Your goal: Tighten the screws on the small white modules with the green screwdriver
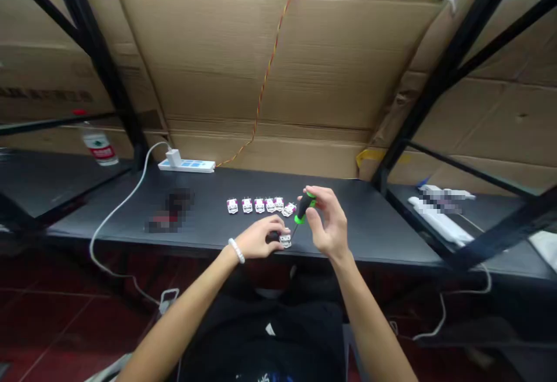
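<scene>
My right hand (328, 219) grips a black-and-green screwdriver (305, 206), its thin shaft slanting down and left. The tip ends close to a small white part (285, 240) at the table's front edge; whether it touches is too small to tell. My left hand (260, 238), with a white bracelet on the wrist, pinches this part between thumb and fingers. Something black (272, 237) shows inside its curled fingers, its kind unclear. Just beyond both hands, several small white parts with purple bits (247, 205) stand in a row, and one tilted part (289, 209) lies nearest the screwdriver.
On the black table (374, 225), a white power strip (191, 165) with a plugged-in cable lies at the back left. A bottle (100, 147) stands farther left. Black metal posts (100, 74) frame both sides, and a cardboard wall (243, 62) closes the back.
</scene>
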`<state>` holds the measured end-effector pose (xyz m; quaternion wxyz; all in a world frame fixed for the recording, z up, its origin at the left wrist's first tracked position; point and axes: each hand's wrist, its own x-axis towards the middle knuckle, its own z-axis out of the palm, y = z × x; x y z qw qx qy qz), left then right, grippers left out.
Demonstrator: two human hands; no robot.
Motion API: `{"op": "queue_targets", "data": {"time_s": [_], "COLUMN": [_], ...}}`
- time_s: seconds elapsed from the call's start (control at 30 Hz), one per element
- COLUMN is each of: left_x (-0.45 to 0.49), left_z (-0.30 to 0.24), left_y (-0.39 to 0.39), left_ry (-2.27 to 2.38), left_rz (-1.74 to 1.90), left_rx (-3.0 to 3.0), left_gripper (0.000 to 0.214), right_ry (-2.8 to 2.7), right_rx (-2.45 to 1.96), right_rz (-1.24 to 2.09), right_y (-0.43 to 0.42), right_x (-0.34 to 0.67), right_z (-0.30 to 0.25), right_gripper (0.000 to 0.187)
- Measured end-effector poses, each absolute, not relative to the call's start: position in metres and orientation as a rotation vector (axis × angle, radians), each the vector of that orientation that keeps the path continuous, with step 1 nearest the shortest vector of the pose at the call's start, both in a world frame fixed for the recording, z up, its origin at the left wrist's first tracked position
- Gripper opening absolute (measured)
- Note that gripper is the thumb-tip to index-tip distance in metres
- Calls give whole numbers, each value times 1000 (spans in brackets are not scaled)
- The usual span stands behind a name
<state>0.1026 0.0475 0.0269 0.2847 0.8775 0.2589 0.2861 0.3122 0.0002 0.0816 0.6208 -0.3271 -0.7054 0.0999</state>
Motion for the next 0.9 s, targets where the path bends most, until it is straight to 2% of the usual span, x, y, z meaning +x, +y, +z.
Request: {"op": "queue_targets", "data": {"time_s": [0.1,0.2,0.3,0.47,0.63,0.8,0.9], "left_x": [103,103,103,103,103,103,103], "left_z": [27,27,27,26,26,26,26], "left_y": [47,47,48,48,49,48,48], "left_ry": [700,689,681,683,687,698,689], "left_rz": [755,758,762,763,756,753,753], "left_rx": [2343,2337,2332,2348,2327,2339,2344], "left_gripper": [31,32,31,30,32,30,31], "right_ry": [-1548,-1562,-1656,-1604,-1702,-1591,-1600], "right_rx": [-824,-826,-772,-867,-812,-941,-929], "right_rz": [91,204,312,136,333,88,164], "right_y": [0,-1,-2,-2,-3,-2,-1], "right_x": [315,317,317,312,314,317,318], "right_z": [88,95,99,100,102,99,96], "right_gripper": [35,28,32,30,37,32,37]}}
